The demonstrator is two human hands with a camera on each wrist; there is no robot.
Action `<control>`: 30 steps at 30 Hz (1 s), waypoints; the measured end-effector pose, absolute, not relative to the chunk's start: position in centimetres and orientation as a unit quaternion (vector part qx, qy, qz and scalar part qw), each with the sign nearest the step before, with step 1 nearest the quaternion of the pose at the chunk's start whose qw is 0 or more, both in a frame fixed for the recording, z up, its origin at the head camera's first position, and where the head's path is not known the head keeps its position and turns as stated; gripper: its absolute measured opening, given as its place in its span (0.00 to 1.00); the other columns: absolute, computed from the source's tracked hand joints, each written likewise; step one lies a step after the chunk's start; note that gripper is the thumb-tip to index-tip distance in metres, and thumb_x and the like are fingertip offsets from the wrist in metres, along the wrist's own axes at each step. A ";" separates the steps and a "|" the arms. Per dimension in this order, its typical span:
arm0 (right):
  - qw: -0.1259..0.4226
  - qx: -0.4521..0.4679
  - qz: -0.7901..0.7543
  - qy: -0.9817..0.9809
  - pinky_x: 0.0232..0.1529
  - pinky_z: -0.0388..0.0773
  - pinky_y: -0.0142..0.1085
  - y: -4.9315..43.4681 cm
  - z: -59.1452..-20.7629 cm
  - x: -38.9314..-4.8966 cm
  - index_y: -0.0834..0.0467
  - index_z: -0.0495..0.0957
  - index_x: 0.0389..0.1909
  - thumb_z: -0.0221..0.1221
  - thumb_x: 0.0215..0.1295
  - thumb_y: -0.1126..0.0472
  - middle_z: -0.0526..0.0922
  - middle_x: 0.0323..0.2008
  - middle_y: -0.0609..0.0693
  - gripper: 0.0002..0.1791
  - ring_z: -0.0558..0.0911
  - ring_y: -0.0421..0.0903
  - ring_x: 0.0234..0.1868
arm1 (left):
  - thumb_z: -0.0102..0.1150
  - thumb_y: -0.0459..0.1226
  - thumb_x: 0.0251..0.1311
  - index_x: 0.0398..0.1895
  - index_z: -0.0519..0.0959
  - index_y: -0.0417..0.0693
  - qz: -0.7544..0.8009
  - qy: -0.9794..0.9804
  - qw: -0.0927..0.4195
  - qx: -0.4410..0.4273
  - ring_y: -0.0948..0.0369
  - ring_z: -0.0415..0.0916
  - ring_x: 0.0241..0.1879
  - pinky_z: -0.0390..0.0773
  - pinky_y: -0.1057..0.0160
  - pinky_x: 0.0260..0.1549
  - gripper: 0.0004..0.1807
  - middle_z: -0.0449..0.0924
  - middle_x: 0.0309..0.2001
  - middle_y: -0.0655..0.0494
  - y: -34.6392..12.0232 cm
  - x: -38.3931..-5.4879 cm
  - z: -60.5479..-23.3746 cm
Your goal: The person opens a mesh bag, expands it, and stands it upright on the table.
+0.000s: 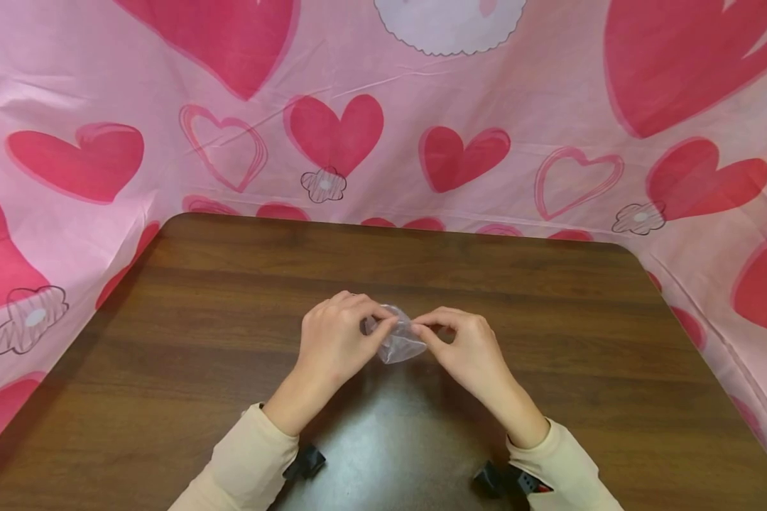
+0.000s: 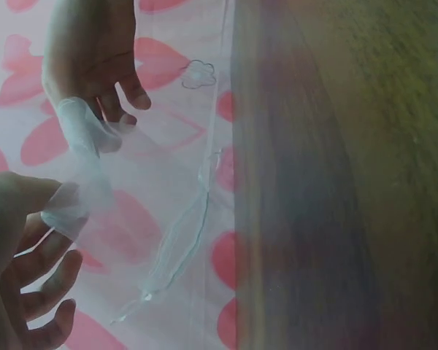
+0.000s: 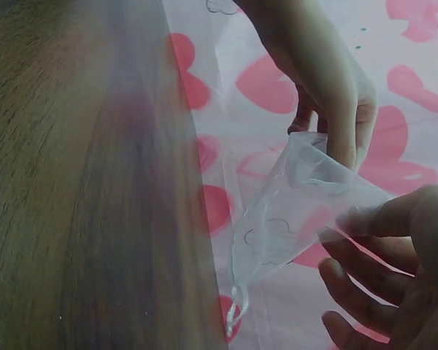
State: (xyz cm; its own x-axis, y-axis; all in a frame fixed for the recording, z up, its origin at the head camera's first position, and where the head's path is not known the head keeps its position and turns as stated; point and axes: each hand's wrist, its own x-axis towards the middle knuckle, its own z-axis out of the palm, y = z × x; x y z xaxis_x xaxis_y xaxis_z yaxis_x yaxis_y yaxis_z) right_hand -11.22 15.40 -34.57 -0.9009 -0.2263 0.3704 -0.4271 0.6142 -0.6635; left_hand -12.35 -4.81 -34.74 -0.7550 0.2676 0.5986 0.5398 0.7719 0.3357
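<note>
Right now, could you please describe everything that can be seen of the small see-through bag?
The small bag is whitish, thin and sheer, its exact material unclear, and looks soft and creased. It is held over the table, the left hand pinching one side, the right hand the other. Pale cord shows at the edge away from them.

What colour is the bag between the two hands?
The bag is a see-through whitish colour; it shows best in the right wrist view.
</note>
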 end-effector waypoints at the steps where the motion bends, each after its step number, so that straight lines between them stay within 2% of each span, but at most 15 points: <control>1: 0.127 0.182 0.398 -0.890 0.39 0.81 0.46 15.4 -34.5 -11.2 0.55 0.89 0.35 0.71 0.57 0.63 0.87 0.33 0.43 0.04 0.84 0.41 0.35 | 0.74 0.45 0.52 0.28 0.88 0.63 -0.256 -0.902 0.263 -0.227 0.68 0.71 0.26 0.70 0.65 0.21 0.03 0.80 0.25 0.70 -4.8 -12.4 -34.8; 8: 0.147 0.179 0.395 -0.889 0.36 0.81 0.44 15.4 -34.5 -11.2 0.54 0.88 0.31 0.74 0.53 0.63 0.86 0.29 0.41 0.05 0.82 0.39 0.32 | 0.73 0.45 0.54 0.36 0.88 0.64 -0.261 -0.898 0.229 -0.269 0.68 0.73 0.28 0.71 0.65 0.23 0.07 0.83 0.31 0.71 -4.6 -12.3 -34.9; 13: 0.151 0.185 0.408 -0.881 0.37 0.80 0.45 15.3 -34.6 -11.4 0.54 0.88 0.32 0.73 0.54 0.63 0.86 0.29 0.40 0.05 0.82 0.38 0.32 | 0.73 0.45 0.54 0.32 0.89 0.65 -0.258 -0.898 0.242 -0.262 0.70 0.74 0.26 0.72 0.65 0.23 0.04 0.84 0.28 0.72 -4.6 -12.3 -35.0; 19: 0.140 0.183 0.437 -0.870 0.39 0.80 0.43 15.4 -34.5 -11.3 0.54 0.89 0.37 0.71 0.58 0.61 0.87 0.33 0.40 0.06 0.83 0.38 0.35 | 0.74 0.43 0.50 0.28 0.88 0.62 -0.266 -0.902 0.266 -0.214 0.68 0.72 0.21 0.69 0.63 0.19 0.03 0.79 0.21 0.69 -4.6 -12.3 -35.0; 24: 0.157 0.177 0.448 -0.862 0.37 0.80 0.44 15.2 -34.1 -11.0 0.56 0.88 0.39 0.70 0.59 0.61 0.87 0.34 0.42 0.08 0.82 0.38 0.34 | 0.74 0.42 0.51 0.26 0.87 0.60 -0.281 -0.899 0.284 -0.180 0.66 0.71 0.20 0.68 0.63 0.18 0.03 0.77 0.19 0.66 -4.7 -12.4 -34.9; 30: 0.181 0.170 0.435 -0.865 0.33 0.78 0.37 14.6 -34.0 -10.4 0.55 0.87 0.41 0.75 0.53 0.57 0.84 0.29 0.41 0.15 0.81 0.37 0.31 | 0.72 0.39 0.51 0.27 0.86 0.58 -0.296 -0.897 0.289 -0.153 0.66 0.68 0.18 0.66 0.62 0.17 0.03 0.75 0.18 0.62 -4.7 -12.2 -34.8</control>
